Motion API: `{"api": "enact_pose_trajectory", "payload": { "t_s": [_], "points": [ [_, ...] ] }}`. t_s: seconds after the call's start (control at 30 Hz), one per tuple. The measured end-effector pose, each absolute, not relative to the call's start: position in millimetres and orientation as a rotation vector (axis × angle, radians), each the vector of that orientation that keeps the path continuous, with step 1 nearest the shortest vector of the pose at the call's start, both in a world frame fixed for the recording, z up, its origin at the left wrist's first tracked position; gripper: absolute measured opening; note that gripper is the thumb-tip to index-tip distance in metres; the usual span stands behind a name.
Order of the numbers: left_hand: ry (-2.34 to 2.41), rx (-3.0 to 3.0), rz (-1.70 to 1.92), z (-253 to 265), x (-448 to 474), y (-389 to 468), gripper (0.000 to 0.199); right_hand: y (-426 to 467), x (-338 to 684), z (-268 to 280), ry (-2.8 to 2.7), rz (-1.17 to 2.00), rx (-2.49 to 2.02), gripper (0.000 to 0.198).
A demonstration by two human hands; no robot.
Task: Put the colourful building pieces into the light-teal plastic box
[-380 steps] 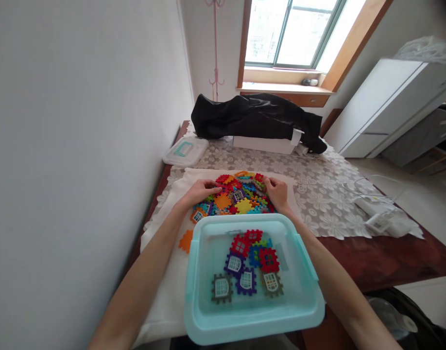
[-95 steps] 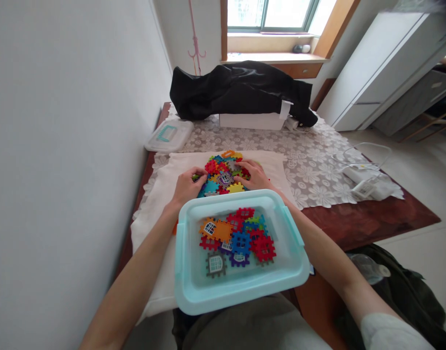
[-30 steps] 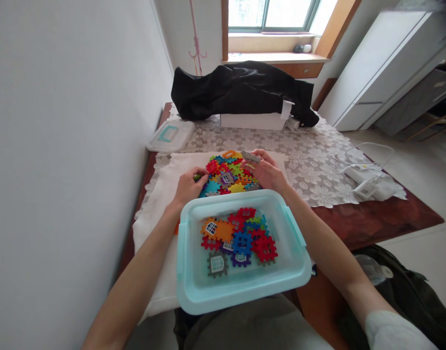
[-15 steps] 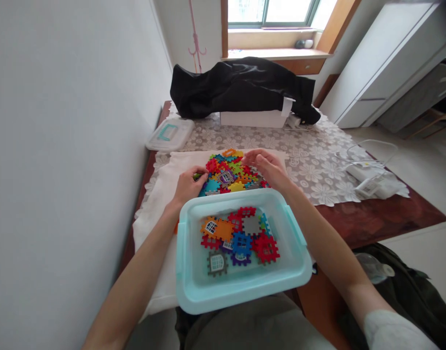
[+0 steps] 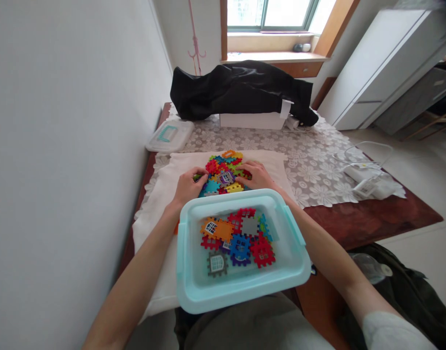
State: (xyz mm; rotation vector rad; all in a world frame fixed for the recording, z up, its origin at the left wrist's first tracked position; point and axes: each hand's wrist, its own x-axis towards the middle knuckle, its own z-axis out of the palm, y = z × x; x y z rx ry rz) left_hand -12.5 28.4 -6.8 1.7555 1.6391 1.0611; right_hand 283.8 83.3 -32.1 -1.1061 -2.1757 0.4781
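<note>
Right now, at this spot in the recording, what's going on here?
A person has both hands at a pile of colourful toothed pieces on a white cloth: left hand at its left edge, right hand at its right. Whether either grips one is unclear. Nearer the person, a pale teal tub holds more, including a plain gray square.

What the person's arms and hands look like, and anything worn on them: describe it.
The left hand and right hand are both bare: no glove, ring or watch shows. The forearms are uncovered too, with no markings evident. A plain, pale sleeve shows higher on the right arm; no left sleeve is in view.
</note>
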Motion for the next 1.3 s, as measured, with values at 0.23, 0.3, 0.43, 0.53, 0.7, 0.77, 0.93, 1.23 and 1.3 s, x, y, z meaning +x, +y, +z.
{"api": "enact_pose_trajectory", "payload": {
  "t_s": [0.23, 0.3, 0.43, 0.53, 0.7, 0.77, 0.93, 1.23, 1.3],
  "points": [
    [1.637, 1.755, 1.075, -6.8, -12.3, 28.7, 0.033, 82.4, 282.8, -31.4, -2.125, 0.484, -1.091, 0.023],
    [1.641, 1.753, 1.065, -7.5, -12.9, 29.0, 0.033, 83.3, 282.9, -31.9, -2.09, 0.503, -1.076, 0.02],
    [1.638, 1.766, 1.069, -9.6, -14.5, 29.9, 0.032, 84.8, 283.4, -33.2, -2.036, 0.553, -1.031, 0.02],
    [1.642, 1.774, 1.07, -10.3, -14.7, 30.0, 0.031, 84.0, 284.2, -33.5, -2.06, 0.554, -1.039, 0.022],
    [1.635, 1.762, 1.073, -9.5, -13.8, 29.0, 0.031, 82.3, 285.8, -31.7, -2.152, 0.509, -1.049, 0.022],
    [1.637, 1.76, 1.072, -9.1, -13.7, 28.8, 0.031, 82.7, 286.0, -30.6, -2.125, 0.533, -1.052, 0.02],
    [1.622, 1.761, 1.078, -8.0, -14.1, 28.8, 0.031, 85.1, 286.6, -29.5, -1.929, 0.564, -1.101, 0.019],
    [1.637, 1.772, 1.072, -11.2, -15.0, 30.0, 0.031, 87.8, 288.8, -32.0, -1.618, 0.536, -1.163, 0.038],
    [1.638, 1.775, 1.074, -11.8, -15.2, 30.1, 0.032, 88.1, 289.9, -30.8, -1.583, 0.526, -1.167, 0.041]
  ]
}}
